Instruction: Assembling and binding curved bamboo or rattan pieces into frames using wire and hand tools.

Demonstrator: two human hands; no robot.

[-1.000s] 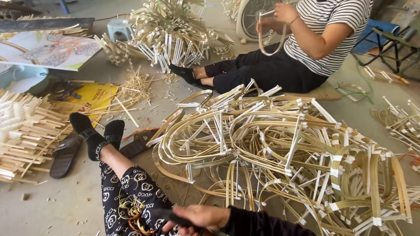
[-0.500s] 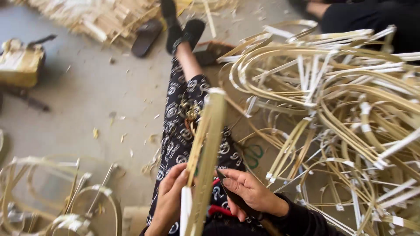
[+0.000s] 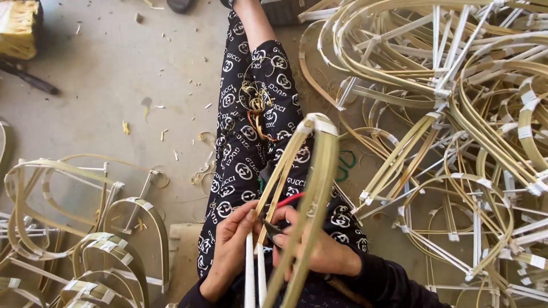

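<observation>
A bent bamboo frame (image 3: 311, 171) of pale strips, bound at its top with white tape, stands up over my lap. My left hand (image 3: 231, 248) grips its lower strips, next to two white sticks (image 3: 254, 274). My right hand (image 3: 311, 245) is closed on a small dark tool with a red part (image 3: 282, 214) held against the frame. A bunch of rubber bands (image 3: 256, 102) lies on my patterned trouser leg (image 3: 242, 148).
A big heap of finished bamboo frames (image 3: 456, 125) fills the right side. More frames (image 3: 85, 228) lie at the lower left. A yellow block (image 3: 20, 25) and a dark rod sit at the top left. Green scissors handles (image 3: 344, 165) lie by my leg.
My view has dropped from the room and the seated person to my lap. The bamboo frame has come up into both hands, and my right hand has closed onto it.
</observation>
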